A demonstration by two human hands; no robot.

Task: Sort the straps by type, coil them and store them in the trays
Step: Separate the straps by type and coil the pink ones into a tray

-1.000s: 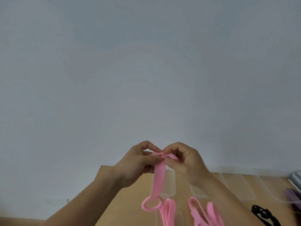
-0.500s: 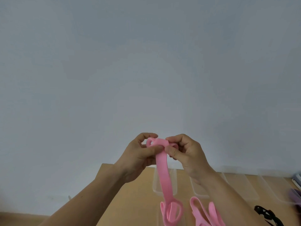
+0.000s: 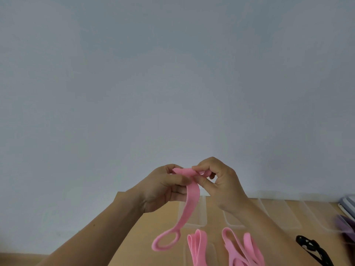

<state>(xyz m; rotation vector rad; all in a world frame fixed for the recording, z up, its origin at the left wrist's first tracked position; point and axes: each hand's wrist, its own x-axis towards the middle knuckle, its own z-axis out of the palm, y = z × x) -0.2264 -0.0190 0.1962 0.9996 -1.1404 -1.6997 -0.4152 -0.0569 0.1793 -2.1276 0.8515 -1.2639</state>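
Observation:
Both hands are raised in front of the grey wall with a pink strap between them. My left hand pinches the strap's upper end between thumb and fingers. My right hand pinches the same folded end from the right. The rest of the strap hangs down and ends in a loop above the table. More pink straps lie folded below on the wooden table, another bunch of pink straps beside them. Clear plastic trays stand at the back of the table.
A black strap lies at the lower right. Purple straps and a white-grey object sit at the right edge. The wooden table ends against the wall; further clear trays line its back.
The hanging loop of the pink strap has swung left and risen. My hands have turned the folded end, with the right hand slightly higher than before.

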